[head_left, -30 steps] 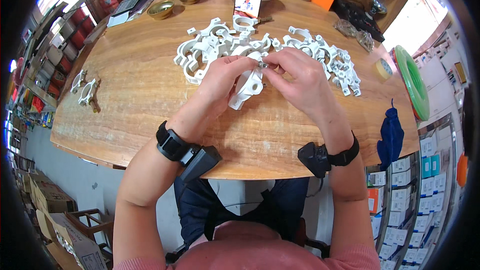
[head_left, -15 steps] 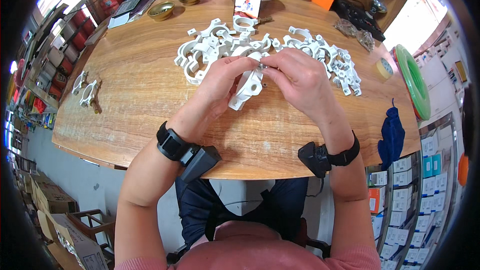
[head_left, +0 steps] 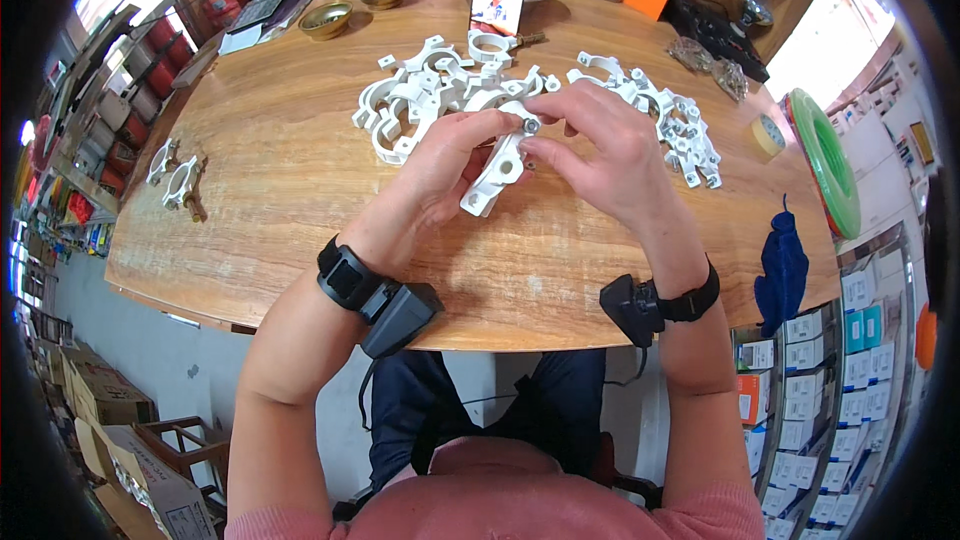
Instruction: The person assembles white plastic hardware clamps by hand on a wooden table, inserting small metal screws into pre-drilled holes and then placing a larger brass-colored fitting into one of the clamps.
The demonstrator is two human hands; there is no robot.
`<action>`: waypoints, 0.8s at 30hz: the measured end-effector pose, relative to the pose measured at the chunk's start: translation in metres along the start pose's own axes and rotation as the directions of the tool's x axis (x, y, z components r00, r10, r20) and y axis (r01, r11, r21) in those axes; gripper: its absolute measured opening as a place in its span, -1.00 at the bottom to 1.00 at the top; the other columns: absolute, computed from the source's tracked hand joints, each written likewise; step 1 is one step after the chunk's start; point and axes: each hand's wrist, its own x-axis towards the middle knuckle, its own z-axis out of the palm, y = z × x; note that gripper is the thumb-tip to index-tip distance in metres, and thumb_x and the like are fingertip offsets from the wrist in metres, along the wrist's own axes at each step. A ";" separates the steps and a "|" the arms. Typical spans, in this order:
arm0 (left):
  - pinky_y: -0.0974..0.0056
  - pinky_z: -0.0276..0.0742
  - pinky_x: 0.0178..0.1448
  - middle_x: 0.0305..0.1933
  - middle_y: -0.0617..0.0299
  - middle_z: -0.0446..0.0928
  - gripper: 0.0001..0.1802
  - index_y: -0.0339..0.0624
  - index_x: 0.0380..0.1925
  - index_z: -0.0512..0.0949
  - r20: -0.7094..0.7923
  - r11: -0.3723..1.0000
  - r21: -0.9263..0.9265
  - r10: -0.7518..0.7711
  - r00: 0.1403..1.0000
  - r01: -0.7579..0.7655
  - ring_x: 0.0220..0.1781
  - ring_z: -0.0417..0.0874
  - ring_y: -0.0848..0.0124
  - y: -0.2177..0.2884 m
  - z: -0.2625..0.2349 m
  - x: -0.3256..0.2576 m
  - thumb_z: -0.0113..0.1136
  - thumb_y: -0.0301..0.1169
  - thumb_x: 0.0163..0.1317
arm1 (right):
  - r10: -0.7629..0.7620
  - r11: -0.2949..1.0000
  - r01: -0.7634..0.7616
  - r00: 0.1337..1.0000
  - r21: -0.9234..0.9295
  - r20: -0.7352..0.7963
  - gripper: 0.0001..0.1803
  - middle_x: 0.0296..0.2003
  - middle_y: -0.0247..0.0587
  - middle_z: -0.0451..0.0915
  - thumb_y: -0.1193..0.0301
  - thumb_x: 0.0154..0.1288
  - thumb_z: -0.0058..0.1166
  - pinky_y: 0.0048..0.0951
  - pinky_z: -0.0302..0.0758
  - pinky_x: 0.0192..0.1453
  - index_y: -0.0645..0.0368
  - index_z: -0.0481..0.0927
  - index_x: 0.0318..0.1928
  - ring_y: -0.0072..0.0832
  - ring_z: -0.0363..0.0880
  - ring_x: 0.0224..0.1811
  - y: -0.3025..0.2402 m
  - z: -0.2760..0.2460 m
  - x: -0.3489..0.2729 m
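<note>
Clearly the work is close finger work on one white plastic pipe clamp (head_left: pixel 497 172), held just above the wooden surface (head_left: pixel 300 190) between both hands. The left hand (head_left: pixel 445 165) has its grip closed round the clamp's upper part, with the lower lug hanging free below the fingers. To the right of that grip, a small metal bolt or nut (head_left: pixel 531 125) sits at the clamp's top ear; which of the two it is, I cannot tell. The right hand (head_left: pixel 600 145) has a narrow pinch at that fastener, touching it. To do this well, I judge the left grip should stay firm and steady while the right fingertips turn squarely, so the thread does not cross. Beyond both grips lies the pile of white clamps (head_left: pixel 440 90), and farther right a second pile (head_left: pixel 670 115).
</note>
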 end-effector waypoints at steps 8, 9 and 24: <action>0.41 0.50 -0.33 -0.44 0.19 0.50 -0.78 -0.35 -0.36 0.45 -0.009 0.999 0.035 -0.015 1.000 0.016 -0.45 0.55 0.46 0.003 0.000 -0.001 0.01 -0.39 0.07 | 0.047 0.998 -0.046 0.998 -0.045 0.043 -0.87 -0.46 -0.27 0.49 0.45 -0.06 0.13 -0.44 0.43 -0.36 0.13 0.55 -0.40 -0.35 0.48 -0.40 -0.005 -0.004 0.003; 0.41 0.50 -0.33 -0.44 0.19 0.50 -0.78 -0.35 -0.36 0.45 -0.003 0.999 0.038 -0.010 1.000 0.010 -0.45 0.55 0.46 0.003 0.001 -0.001 0.01 -0.39 0.07 | 0.020 1.000 -0.020 1.000 -0.025 -0.005 -0.88 -0.46 -0.27 0.49 0.45 -0.06 0.13 -0.43 0.43 -0.36 0.13 0.54 -0.41 -0.35 0.48 -0.40 -0.007 -0.003 0.004; 0.28 0.55 -0.17 -0.33 0.14 0.49 -0.75 -0.32 -0.26 0.44 0.019 0.995 0.093 -0.025 1.000 0.023 -0.34 0.55 0.42 0.006 -0.007 0.001 -0.03 -0.36 0.15 | -0.063 0.996 0.057 0.995 -0.075 -0.082 -0.85 -0.46 -0.23 0.50 0.57 -0.08 0.04 -0.42 0.45 -0.38 0.18 0.54 -0.39 -0.34 0.50 -0.43 -0.002 -0.002 0.001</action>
